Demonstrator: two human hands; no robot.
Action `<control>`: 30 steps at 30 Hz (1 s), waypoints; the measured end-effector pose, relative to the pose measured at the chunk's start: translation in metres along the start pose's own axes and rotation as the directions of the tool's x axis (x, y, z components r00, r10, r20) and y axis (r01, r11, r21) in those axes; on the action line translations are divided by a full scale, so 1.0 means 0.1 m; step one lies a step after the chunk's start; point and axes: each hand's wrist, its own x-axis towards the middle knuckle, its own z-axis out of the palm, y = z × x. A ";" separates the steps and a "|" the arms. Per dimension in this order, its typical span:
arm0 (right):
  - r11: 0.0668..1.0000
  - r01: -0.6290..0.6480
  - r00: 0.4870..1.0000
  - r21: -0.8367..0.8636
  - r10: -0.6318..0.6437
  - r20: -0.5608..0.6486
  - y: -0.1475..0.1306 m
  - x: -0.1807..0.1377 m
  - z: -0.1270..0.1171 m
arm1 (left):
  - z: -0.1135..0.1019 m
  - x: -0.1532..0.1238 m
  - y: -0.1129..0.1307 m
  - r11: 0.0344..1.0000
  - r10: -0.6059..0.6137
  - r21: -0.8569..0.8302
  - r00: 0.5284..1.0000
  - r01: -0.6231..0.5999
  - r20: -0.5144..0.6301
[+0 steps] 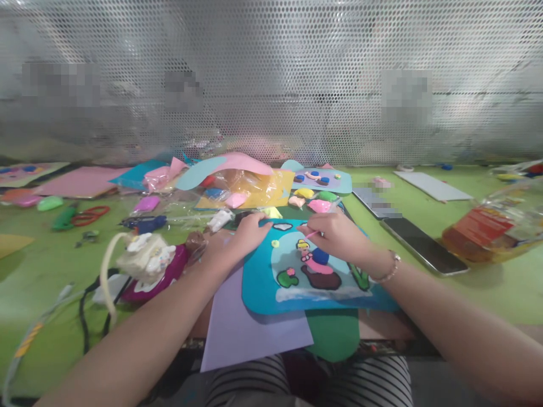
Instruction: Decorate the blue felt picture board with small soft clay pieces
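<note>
While right fingers [317, 221] pinch slim pink piece [311, 234] | round-cornered blue sheet [256, 285]

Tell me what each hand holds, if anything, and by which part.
The right hand pinches a thin pink piece by one end. The left hand is at the far left corner of the blue board; whether it grips cannot be told.

Phone [424, 247] lies right of the picture board [259, 277], scissors [90, 216] left, packets [304, 193] behind.

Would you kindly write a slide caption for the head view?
Right hand pinches a pink strip over a blue picture board; left hand rests at the board's upper-left corner.
</note>
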 end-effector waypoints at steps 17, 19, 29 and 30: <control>0.991 -0.117 0.985 0.058 0.108 0.131 -0.17 0.02 -0.07 | 0.13 -0.12 0.07 0.916 -0.084 -0.384 0.992 0.116 0.098; 0.990 -0.141 0.973 0.015 0.136 0.185 -0.17 0.03 -0.07 | 0.11 -0.15 0.11 0.866 -0.101 -0.469 0.980 0.171 0.171; 0.984 -0.112 0.992 0.140 0.103 0.068 -0.06 0.02 0.00 | 0.06 -0.18 0.15 0.819 -0.051 -0.540 0.963 0.191 0.264; 0.978 -0.114 0.993 0.176 0.107 0.053 -0.05 0.02 0.02 | 0.06 -0.17 0.15 0.858 -0.040 -0.490 0.972 0.152 0.231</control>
